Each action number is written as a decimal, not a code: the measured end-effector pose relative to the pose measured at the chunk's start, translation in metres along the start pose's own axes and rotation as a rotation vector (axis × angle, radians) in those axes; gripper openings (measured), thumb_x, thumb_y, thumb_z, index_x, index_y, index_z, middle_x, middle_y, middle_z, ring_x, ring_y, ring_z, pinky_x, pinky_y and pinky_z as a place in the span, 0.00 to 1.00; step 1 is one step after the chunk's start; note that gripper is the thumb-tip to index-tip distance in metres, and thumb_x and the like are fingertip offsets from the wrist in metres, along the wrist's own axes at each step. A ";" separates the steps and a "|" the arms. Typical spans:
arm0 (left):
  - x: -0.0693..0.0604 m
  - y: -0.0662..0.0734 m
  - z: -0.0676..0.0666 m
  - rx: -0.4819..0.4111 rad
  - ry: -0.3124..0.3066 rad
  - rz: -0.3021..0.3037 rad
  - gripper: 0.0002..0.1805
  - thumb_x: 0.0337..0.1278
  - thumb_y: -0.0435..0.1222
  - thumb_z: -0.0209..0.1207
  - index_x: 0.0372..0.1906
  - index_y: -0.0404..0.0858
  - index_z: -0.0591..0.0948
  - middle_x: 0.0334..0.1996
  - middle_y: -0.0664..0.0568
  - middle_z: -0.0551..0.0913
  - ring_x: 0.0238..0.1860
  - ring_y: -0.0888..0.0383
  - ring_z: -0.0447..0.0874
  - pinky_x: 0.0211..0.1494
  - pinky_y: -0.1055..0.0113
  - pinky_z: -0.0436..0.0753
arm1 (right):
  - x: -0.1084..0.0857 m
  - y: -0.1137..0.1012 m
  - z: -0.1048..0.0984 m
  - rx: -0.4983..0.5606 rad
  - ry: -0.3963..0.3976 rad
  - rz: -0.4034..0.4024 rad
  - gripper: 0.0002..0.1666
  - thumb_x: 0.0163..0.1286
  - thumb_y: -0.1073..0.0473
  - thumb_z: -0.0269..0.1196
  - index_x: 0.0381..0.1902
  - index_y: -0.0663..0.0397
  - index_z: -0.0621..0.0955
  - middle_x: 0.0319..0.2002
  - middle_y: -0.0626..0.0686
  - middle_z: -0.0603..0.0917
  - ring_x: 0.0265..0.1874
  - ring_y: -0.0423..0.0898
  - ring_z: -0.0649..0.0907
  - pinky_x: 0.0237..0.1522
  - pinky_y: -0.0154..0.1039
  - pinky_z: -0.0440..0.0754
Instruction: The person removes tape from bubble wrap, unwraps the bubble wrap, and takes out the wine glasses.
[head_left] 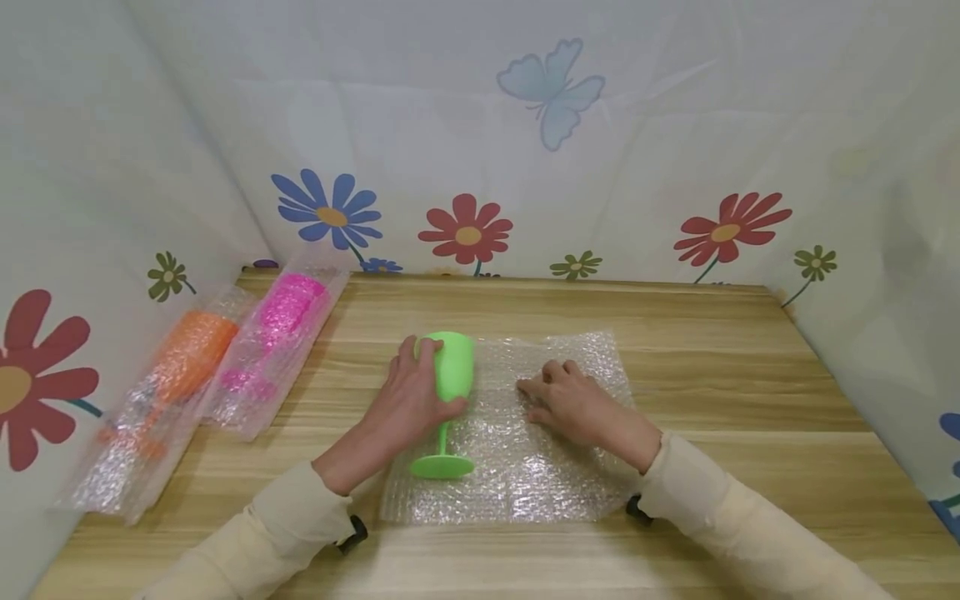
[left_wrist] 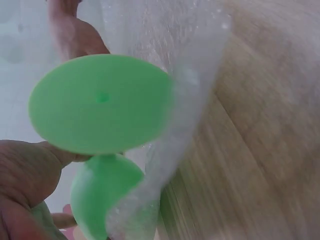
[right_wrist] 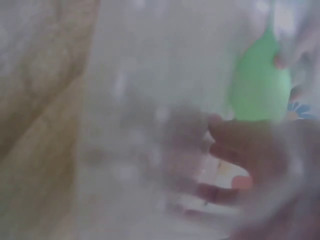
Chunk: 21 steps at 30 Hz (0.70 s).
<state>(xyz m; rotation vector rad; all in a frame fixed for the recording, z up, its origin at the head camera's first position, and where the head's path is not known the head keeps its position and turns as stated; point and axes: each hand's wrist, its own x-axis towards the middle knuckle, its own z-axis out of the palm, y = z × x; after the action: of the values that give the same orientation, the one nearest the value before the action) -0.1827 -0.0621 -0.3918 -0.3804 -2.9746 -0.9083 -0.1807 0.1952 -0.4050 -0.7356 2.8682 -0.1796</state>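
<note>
A bright green plastic goblet [head_left: 456, 367] lies along the left part of a clear bubble wrap sheet [head_left: 525, 479], its round foot toward me. My left hand [head_left: 401, 408] grips the goblet's bowl from the left, fingers by the rim and thumb near the stem. In the left wrist view the goblet's foot [left_wrist: 100, 102] faces the camera, with a wrap edge passing in front of the bowl. My right hand [head_left: 581, 408] rests on the right half of the sheet, its fingers toward the goblet. Through blur, the right wrist view shows these fingers spread against the wrap.
On the table's left lie two wrapped goblets, one orange [head_left: 191, 350] and one pink [head_left: 288, 308], each in bubble wrap. The wooden table [head_left: 712, 375] is enclosed by white cloth walls [head_left: 637, 150] printed with flowers and a butterfly.
</note>
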 end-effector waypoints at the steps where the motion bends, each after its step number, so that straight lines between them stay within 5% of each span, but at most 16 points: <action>1: 0.000 0.001 0.000 -0.001 -0.003 -0.008 0.47 0.48 0.43 0.76 0.69 0.31 0.64 0.62 0.33 0.64 0.49 0.41 0.73 0.43 0.53 0.81 | -0.001 0.000 0.000 0.010 0.005 -0.001 0.32 0.76 0.45 0.63 0.72 0.49 0.76 0.58 0.63 0.76 0.53 0.59 0.75 0.46 0.56 0.82; 11: 0.001 0.002 0.002 -0.033 0.035 -0.067 0.44 0.58 0.52 0.73 0.67 0.32 0.63 0.60 0.32 0.68 0.41 0.44 0.75 0.34 0.59 0.81 | 0.002 -0.004 0.005 -0.002 0.051 0.015 0.38 0.71 0.35 0.63 0.71 0.50 0.77 0.54 0.63 0.78 0.49 0.61 0.76 0.42 0.57 0.83; 21: -0.001 -0.006 -0.003 -0.116 0.030 -0.165 0.44 0.60 0.50 0.71 0.67 0.32 0.60 0.53 0.33 0.69 0.39 0.43 0.79 0.35 0.58 0.83 | 0.000 -0.006 0.007 -0.028 0.066 0.021 0.41 0.69 0.33 0.64 0.71 0.51 0.77 0.53 0.64 0.77 0.49 0.61 0.75 0.42 0.58 0.83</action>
<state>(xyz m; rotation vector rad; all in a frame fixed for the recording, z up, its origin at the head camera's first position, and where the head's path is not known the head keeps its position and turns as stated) -0.1837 -0.0692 -0.3925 -0.1219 -2.9698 -1.0935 -0.1764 0.1893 -0.4113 -0.7170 2.9450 -0.1645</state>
